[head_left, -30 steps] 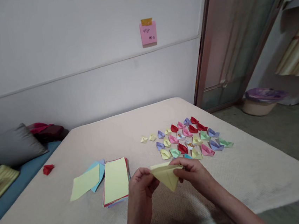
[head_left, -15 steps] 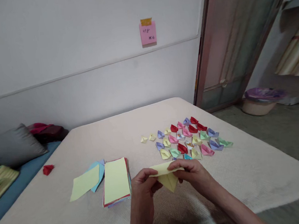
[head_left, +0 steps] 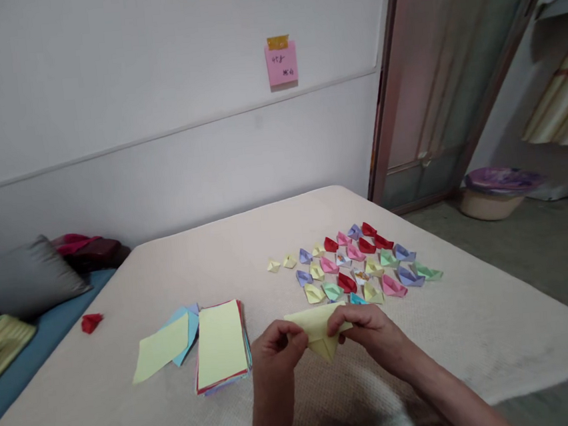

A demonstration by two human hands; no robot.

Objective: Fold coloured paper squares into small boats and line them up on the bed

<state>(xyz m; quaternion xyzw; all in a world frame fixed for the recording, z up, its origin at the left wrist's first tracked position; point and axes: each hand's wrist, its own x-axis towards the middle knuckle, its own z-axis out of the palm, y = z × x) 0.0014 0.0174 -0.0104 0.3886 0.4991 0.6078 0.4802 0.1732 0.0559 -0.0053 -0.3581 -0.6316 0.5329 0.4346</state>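
Note:
A pale yellow sheet of folded paper [head_left: 319, 323] is held up between both hands, a flat band along its top and a triangular point hanging down. My left hand [head_left: 277, 354] pinches its left end between thumb and fingers. At the right end, my right hand [head_left: 368, 325] grips it the same way. Just beyond the hands lie rows of small folded paper boats [head_left: 347, 282] in red, pink, yellow, green, blue and purple. To the left of my left hand rests a stack of coloured paper [head_left: 221, 346], a yellow sheet uppermost.
Loose yellow [head_left: 162, 348] and blue sheets [head_left: 193, 325] lie left of the stack. Farther left is a red folded paper piece [head_left: 91, 322]. All rest on a cream-covered surface [head_left: 208, 260] against a white wall. A grey cushion [head_left: 29, 278] is at far left, a bin [head_left: 496, 196] at right.
The top band of the yellow paper now shows taller, and its lower point sits slightly higher. My left fingers have shifted a little right along it. Both hands keep hold.

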